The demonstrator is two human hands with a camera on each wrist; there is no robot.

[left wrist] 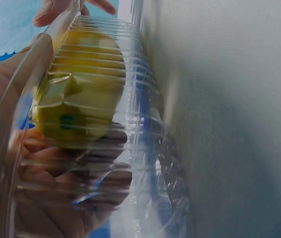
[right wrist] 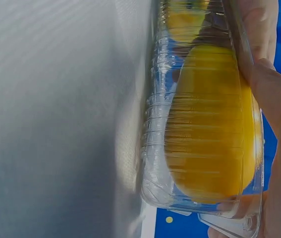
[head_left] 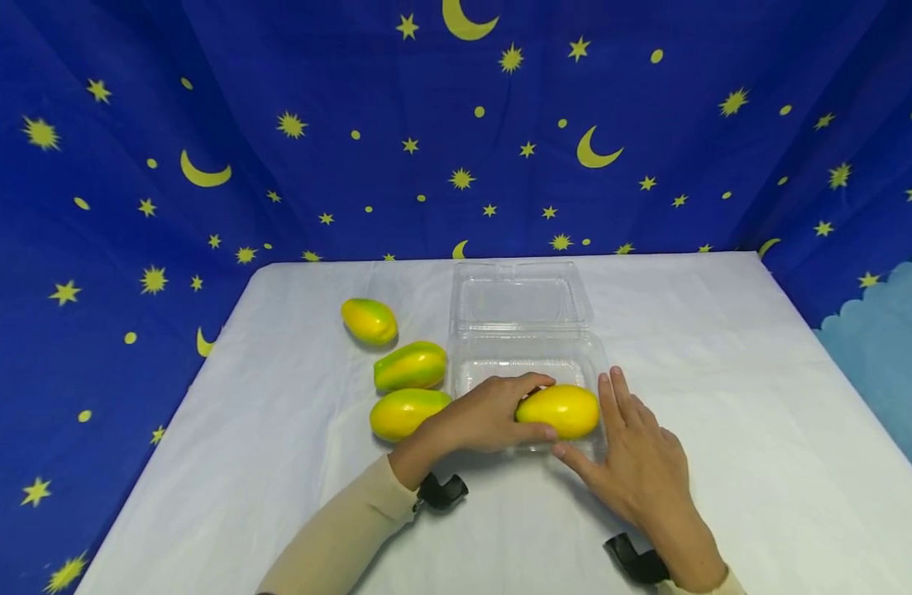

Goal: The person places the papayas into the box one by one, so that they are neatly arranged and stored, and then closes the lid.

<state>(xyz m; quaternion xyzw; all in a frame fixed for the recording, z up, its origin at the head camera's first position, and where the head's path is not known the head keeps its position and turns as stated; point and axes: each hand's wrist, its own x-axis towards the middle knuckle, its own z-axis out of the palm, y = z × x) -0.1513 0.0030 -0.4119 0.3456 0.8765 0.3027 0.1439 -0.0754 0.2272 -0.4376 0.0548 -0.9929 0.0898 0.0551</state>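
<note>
A yellow papaya (head_left: 563, 411) lies on its side in the near half of a clear plastic clamshell box (head_left: 526, 370), toward its front right. My left hand (head_left: 491, 416) grips the papaya's left end, fingers on the far side and thumb on the near side. At the box's right side, my right hand (head_left: 637, 454) has its fingers stretched out, with the thumb at the front rim. Through the box's ribbed wall, the right wrist view shows the papaya (right wrist: 207, 129) close up. In the left wrist view the papaya's greenish end (left wrist: 76, 114) sits between my left fingers.
Three more yellow-green papayas lie left of the box: one at the back (head_left: 370, 322), one in the middle (head_left: 411, 367) and one in front (head_left: 403, 413), partly behind my left wrist. The box's lid (head_left: 521, 299) lies folded open toward the back of the white-covered table (head_left: 738, 372).
</note>
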